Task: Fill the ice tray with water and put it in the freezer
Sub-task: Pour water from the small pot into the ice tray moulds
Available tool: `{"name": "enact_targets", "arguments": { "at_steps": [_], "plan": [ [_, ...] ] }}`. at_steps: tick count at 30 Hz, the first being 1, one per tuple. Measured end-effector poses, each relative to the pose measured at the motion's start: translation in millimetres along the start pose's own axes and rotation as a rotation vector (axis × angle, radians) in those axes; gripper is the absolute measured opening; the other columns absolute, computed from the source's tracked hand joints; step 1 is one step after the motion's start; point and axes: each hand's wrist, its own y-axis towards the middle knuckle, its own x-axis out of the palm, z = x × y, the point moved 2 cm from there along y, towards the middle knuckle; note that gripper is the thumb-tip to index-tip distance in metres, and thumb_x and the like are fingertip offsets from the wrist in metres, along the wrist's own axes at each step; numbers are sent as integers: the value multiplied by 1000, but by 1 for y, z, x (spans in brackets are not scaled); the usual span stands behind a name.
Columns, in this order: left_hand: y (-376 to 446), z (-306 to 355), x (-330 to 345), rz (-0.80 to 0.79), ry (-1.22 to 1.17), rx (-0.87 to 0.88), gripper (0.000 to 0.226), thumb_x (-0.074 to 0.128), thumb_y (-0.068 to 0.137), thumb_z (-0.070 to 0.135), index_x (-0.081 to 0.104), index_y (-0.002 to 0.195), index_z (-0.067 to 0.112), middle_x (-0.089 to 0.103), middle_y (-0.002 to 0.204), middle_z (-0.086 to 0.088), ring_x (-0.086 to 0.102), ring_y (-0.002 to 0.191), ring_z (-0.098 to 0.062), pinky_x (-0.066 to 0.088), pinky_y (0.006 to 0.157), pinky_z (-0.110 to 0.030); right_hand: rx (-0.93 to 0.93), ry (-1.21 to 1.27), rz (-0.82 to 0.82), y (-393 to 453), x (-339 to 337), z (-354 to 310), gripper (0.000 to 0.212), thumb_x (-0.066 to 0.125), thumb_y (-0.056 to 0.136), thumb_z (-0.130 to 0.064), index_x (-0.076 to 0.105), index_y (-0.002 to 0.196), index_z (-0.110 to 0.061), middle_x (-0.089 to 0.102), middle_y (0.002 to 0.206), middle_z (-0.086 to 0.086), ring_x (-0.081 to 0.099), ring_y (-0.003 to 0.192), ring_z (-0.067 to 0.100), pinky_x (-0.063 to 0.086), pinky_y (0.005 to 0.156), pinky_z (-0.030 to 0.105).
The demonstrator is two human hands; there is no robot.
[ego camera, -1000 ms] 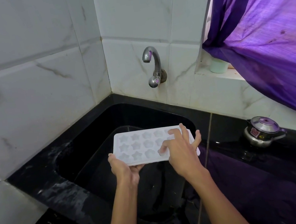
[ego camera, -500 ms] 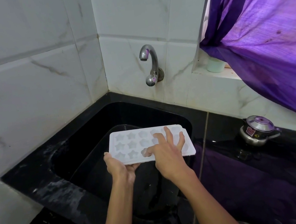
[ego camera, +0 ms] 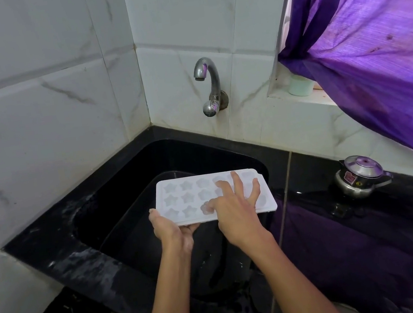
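A white ice tray (ego camera: 180,200) with star-shaped cells is held level over the black sink (ego camera: 123,179). My left hand (ego camera: 171,231) grips the tray from below at its near left edge. My right hand (ego camera: 234,205) lies flat on top of the tray's middle and right part, fingers spread, thumb pressing into a cell. The hand hides several cells on the right. The steel tap (ego camera: 209,83) sticks out of the tiled wall above and behind the tray; no water runs from it.
Black stone counter (ego camera: 53,249) rims the sink, with white tiled walls meeting in a corner behind. A small steel pressure cooker (ego camera: 361,176) sits on the counter at right. A purple curtain (ego camera: 370,38) hangs over a window ledge holding a pale cup (ego camera: 300,86).
My right hand has slid left across the top of the tray, from its right end toward the middle. The left hand keeps its hold on the tray.
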Motion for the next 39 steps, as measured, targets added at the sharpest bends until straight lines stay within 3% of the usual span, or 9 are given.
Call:
{"name": "enact_targets", "arguments": {
  "at_steps": [9,14,20,25,34,39],
  "plan": [
    [2,-3,0,-13,4,-5,48,24,98,46,63,101,17,75,78,-6,72,73,-28,55,50,-39,24,6,-3,0,-2,2,55,57,80,12,68,110,-32,21,157,9,-15,148,35,-19,109,64],
    [1,-5,1,-8,4,-2,47,25,99,48,62,97,20,75,78,-5,70,79,-29,56,51,-39,14,0,-11,-2,0,2,58,57,81,11,66,118,-33,17,159,8,-16,147,34,-20,108,63],
    [3,-5,-1,3,14,-13,48,24,99,47,62,96,18,75,75,-5,70,78,-30,55,49,-39,19,15,-23,-1,-3,3,53,57,80,12,70,108,-31,25,155,8,-13,148,33,-17,110,64],
    [3,-5,0,-16,0,-17,49,24,99,49,62,97,19,75,75,-5,72,66,-25,55,49,-40,32,52,56,1,-6,2,56,50,74,17,54,111,-25,27,147,6,-9,148,31,-15,111,61],
    [-2,-5,4,6,1,-46,52,25,98,51,62,100,13,72,93,-14,69,82,-32,55,51,-38,-89,55,-27,5,5,-17,58,60,83,6,63,122,-38,13,160,8,-17,147,33,-23,107,59],
    [-4,-5,4,-10,19,-57,58,23,98,51,59,116,9,70,103,-17,67,81,-32,53,48,-35,-89,39,-33,5,6,-19,50,63,84,2,66,117,-35,20,157,8,-16,147,34,-22,108,61]
  ]
}}
